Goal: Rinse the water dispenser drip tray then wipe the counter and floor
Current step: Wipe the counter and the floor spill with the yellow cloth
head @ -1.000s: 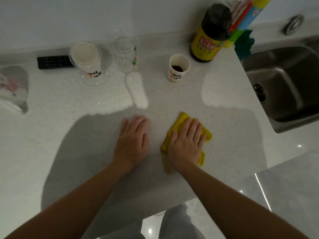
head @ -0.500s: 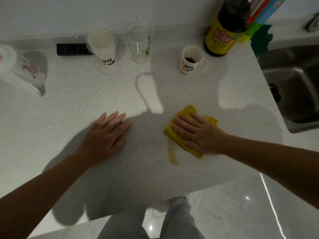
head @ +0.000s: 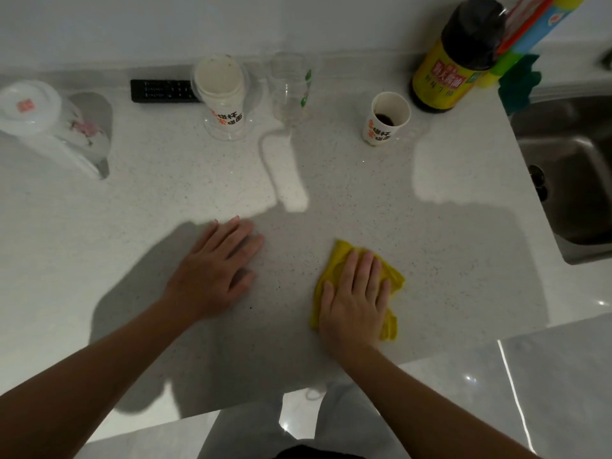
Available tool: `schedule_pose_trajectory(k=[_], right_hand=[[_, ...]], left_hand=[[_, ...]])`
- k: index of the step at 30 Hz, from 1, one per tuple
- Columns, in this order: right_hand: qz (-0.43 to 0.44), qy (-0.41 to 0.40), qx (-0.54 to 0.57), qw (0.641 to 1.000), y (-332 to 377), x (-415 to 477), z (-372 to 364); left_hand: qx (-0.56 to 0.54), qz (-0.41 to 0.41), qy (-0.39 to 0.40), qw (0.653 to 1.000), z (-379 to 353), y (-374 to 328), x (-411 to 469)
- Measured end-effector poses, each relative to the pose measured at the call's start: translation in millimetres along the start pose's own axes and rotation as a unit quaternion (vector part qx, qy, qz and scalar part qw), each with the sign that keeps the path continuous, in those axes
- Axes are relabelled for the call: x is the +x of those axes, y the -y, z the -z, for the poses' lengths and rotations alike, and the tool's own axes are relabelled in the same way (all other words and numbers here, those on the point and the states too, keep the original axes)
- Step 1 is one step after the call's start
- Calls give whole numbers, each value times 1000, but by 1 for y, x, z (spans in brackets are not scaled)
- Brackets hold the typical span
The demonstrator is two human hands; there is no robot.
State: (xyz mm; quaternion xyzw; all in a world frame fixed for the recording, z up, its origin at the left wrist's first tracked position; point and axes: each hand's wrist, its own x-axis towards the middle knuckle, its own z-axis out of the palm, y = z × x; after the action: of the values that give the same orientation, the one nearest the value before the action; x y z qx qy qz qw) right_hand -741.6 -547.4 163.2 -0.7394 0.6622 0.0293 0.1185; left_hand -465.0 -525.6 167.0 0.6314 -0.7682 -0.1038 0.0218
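Note:
A yellow cloth [head: 334, 265] lies flat on the speckled white counter [head: 165, 193], near its front edge. My right hand [head: 356, 299] presses down on the cloth with fingers spread, covering most of it. My left hand [head: 215, 270] rests palm down on the bare counter, a short way left of the cloth, holding nothing. No drip tray is in view. The glossy grey floor [head: 546, 376] shows below the counter edge at the right.
Along the back stand a paper cup in a clear holder [head: 222, 94], a clear glass [head: 291, 87], a small paper cup with dark liquid [head: 387, 119], a dark sauce bottle [head: 457, 61] and a black remote [head: 162, 91]. An upturned white bowl [head: 49, 124] is at left, a steel sink [head: 569, 170] at right.
My right hand has swung the cloth back towards me, from fingers pointing left to pointing away. The brown smear seen on the counter half a second ago is gone. My left hand stays flat.

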Motion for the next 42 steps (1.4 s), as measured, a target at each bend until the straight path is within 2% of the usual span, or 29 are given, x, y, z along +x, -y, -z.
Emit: schedule_pose_trajectory(k=[4,8,12,15,17,18,20,23,26,29,33,37,39,42], right_hand=[[8,-15,11,1000,35,64,6],[154,15,-22,988,54,153,25],[325,50,-106,939,42,187,42],[456,54,-143,876,6,157,39],[492,54,-149,856,-22,122,37],[489,53,-150,858,-34,101,36],[444,52,-145,883,-53,53,32],[301,48,-123,944,-56,-25,13],[120,45,-68,989,-13,-70,-6],[31,26,-19,999,40,-47,-12],[53,39,-7,998,87,70,9],[149,36,-48,987,120,192,30],[180,38,-73,980,122,212,28],[224,33,-91,970,105,177,22]], left_hand=[[1,3,-12,1000,1,-1,-1],[11,-15,-24,1000,0,1,-1],[5,-17,-32,999,0,3,-2],[-5,-12,-30,999,2,1,-2],[-14,-7,-29,999,5,0,-2],[-16,-5,-27,1000,7,-1,-3],[-18,-4,-19,1000,9,-2,-4],[-36,3,-18,999,8,-2,-6],[-44,46,-46,997,4,-1,-6],[-47,88,-70,993,3,-2,-8],[-59,99,-70,991,5,-5,-7],[-44,87,-89,991,2,-2,-5],[-36,79,-98,991,-5,2,-5],[-60,74,-134,986,-13,7,-5]])
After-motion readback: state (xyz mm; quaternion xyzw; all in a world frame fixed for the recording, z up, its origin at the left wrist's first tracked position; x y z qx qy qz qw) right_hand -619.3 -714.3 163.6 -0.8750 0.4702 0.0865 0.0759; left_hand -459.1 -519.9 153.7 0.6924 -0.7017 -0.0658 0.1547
